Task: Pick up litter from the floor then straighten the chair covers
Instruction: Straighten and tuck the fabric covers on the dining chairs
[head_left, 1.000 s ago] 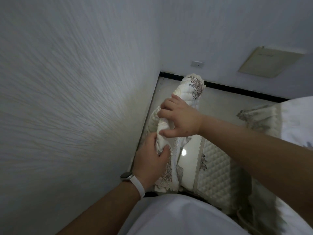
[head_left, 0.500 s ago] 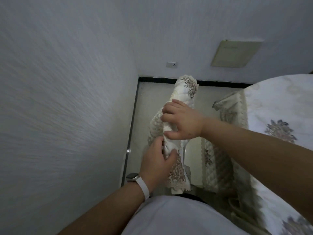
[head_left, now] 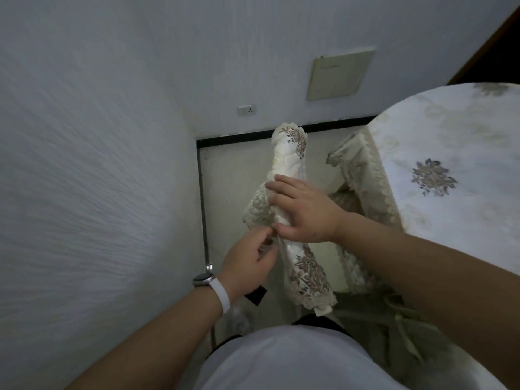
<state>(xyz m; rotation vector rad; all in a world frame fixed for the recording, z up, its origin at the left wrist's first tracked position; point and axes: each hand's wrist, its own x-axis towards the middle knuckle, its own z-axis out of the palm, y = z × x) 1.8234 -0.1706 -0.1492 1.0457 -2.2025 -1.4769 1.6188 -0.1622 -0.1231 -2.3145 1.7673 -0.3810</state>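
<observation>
In the corner beside the wall [head_left: 98,164], your right hand [head_left: 304,212] curls over the embroidered chair cover [head_left: 289,153], gripping it. Your left hand [head_left: 247,263] pinches its lace edge just below. The cloth-covered table [head_left: 464,130] stands near on your right.

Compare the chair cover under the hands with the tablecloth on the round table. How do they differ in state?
The chair cover is bunched into a narrow, wrinkled roll, while the tablecloth lies spread flat and smooth. The left hand and the right hand grip the chair cover, but nothing touches the tablecloth. Both are cream fabric with brownish flower embroidery.
</observation>
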